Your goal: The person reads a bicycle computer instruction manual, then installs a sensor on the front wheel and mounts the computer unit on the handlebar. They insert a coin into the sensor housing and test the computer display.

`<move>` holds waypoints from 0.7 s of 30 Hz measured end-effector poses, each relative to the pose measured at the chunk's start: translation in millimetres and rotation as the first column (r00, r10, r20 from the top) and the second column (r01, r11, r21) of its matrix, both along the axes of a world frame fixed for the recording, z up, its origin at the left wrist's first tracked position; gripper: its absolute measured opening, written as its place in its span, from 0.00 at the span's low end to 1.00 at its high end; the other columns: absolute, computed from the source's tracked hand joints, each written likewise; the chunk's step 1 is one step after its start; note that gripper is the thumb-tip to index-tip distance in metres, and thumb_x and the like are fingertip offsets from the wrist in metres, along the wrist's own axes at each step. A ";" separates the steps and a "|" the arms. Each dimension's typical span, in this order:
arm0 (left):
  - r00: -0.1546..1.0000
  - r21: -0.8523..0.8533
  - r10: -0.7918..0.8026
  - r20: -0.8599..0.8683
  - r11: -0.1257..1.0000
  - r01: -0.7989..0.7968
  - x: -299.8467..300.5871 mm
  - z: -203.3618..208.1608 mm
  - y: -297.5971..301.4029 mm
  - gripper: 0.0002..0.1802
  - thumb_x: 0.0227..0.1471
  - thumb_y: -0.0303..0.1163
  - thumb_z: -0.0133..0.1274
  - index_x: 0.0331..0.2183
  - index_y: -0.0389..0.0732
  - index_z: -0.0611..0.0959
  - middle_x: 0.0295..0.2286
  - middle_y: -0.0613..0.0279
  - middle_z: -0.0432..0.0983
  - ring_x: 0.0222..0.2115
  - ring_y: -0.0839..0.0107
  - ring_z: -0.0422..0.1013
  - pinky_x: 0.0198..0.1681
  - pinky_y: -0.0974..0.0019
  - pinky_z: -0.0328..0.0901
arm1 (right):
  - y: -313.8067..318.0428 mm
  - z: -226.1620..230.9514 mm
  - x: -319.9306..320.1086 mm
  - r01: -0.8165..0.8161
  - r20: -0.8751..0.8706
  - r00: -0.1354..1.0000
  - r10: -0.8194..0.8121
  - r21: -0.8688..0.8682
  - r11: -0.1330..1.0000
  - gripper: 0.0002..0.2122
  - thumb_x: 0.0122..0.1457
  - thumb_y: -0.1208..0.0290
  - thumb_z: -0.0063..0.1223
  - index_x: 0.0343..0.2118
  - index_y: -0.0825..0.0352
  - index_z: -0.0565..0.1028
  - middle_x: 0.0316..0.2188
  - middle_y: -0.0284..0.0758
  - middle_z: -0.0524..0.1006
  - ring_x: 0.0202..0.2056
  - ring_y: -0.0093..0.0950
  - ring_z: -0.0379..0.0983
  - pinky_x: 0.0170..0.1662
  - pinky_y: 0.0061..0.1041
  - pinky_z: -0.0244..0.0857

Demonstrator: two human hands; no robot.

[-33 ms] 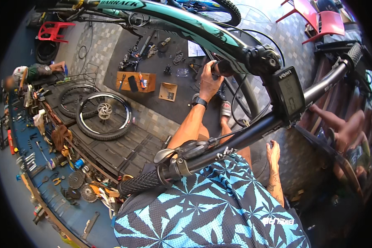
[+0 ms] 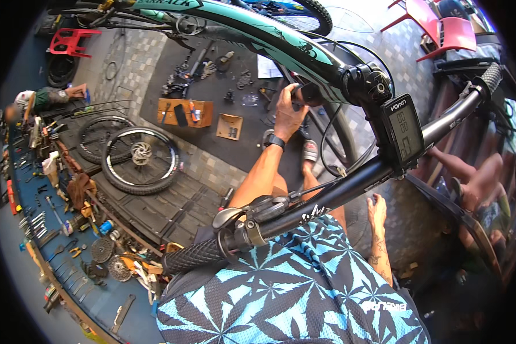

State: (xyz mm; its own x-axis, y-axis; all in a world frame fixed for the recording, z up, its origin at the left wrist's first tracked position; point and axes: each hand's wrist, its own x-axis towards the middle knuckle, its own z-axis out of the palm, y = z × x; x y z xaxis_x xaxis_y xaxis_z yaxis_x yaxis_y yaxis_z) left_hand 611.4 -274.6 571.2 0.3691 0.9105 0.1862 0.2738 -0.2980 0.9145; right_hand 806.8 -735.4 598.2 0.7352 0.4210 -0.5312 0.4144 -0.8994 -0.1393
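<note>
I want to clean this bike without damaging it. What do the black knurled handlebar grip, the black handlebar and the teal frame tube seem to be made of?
Black knurled handlebar grip: likely rubber, matte with a moulded diamond texture. Black handlebar: probably metal, though carbon is possible; smooth satin finish. Teal frame tube: glossy painted metal or carbon, showing highlights.

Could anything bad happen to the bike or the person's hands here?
Maybe. The left hand grips a dark part right under the teal bike frame, where thin cables loop close by, so fingers might snag one. The right hand hangs free below the handlebar, so the bar could swing. Small parts on the dark mat by the sandalled foot could be stepped on.
</note>
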 end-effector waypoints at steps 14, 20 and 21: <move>0.998 -0.153 -0.058 -0.028 0.987 0.053 6.8 -1.2 10.5 0.36 0.48 0.28 0.70 0.58 0.36 0.74 0.52 0.43 0.77 0.54 0.46 0.75 0.58 0.51 0.69 | 180.0 116.9 4.2 0.188 0.032 0.928 -0.372 0.820 0.540 0.13 0.68 0.71 0.61 0.53 0.66 0.77 0.40 0.33 0.79 0.41 0.23 0.74 0.48 0.26 0.70; 0.995 -0.092 -0.098 -0.005 0.991 0.097 3.1 -19.7 13.4 0.36 0.50 0.29 0.70 0.58 0.34 0.73 0.50 0.43 0.77 0.51 0.45 0.75 0.56 0.52 0.70 | 285.2 284.5 8.0 -0.468 0.464 0.881 0.086 0.884 0.021 0.33 0.52 0.45 0.75 0.51 0.67 0.77 0.48 0.38 0.76 0.48 0.34 0.73 0.54 0.34 0.68; 0.982 -0.093 -0.114 -0.153 0.991 0.100 1.7 -23.3 15.1 0.35 0.50 0.29 0.69 0.57 0.34 0.73 0.49 0.43 0.78 0.49 0.45 0.76 0.54 0.52 0.70 | 298.2 309.2 12.3 -0.579 0.547 0.800 0.247 0.811 0.079 0.39 0.47 0.40 0.77 0.53 0.66 0.77 0.52 0.40 0.76 0.51 0.37 0.74 0.56 0.36 0.68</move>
